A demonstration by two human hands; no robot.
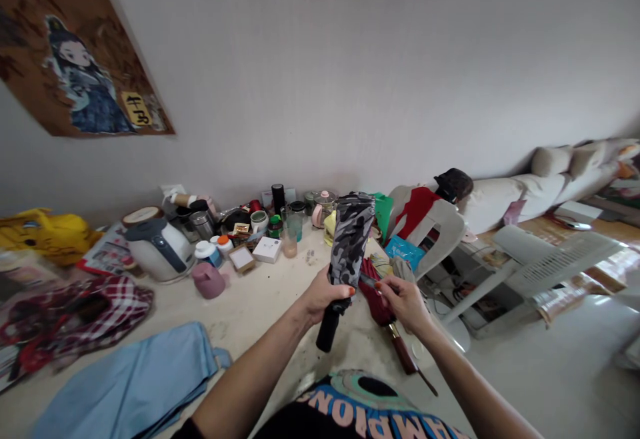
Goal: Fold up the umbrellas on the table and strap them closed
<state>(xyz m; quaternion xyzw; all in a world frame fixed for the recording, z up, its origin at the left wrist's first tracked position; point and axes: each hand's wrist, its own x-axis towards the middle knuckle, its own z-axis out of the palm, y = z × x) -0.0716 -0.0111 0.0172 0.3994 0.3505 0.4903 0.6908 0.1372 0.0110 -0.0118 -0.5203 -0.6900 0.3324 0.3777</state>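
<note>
A folded grey camouflage umbrella (pixel 350 239) stands nearly upright in front of me, its black handle (pixel 327 329) pointing down. My left hand (pixel 323 296) is closed around its lower end, just above the handle. To its right, my right hand (pixel 404 302) pinches a narrow greyish strip that looks like the umbrella's strap (pixel 369 281). Behind and below that hand, a dark red umbrella (pixel 377 299) with a brown handle (pixel 403 349) lies on the table. A light blue folded cloth-like item (pixel 135 379) rests at the left front.
On the table (pixel 260 292) sit a kettle (pixel 159 249), a pink cup (pixel 207 280), a small white box (pixel 267 249) and several jars and glasses along the wall. A white chair (pixel 445 226) and a fan (pixel 550 259) stand to the right, a sofa (pixel 500 202) beyond.
</note>
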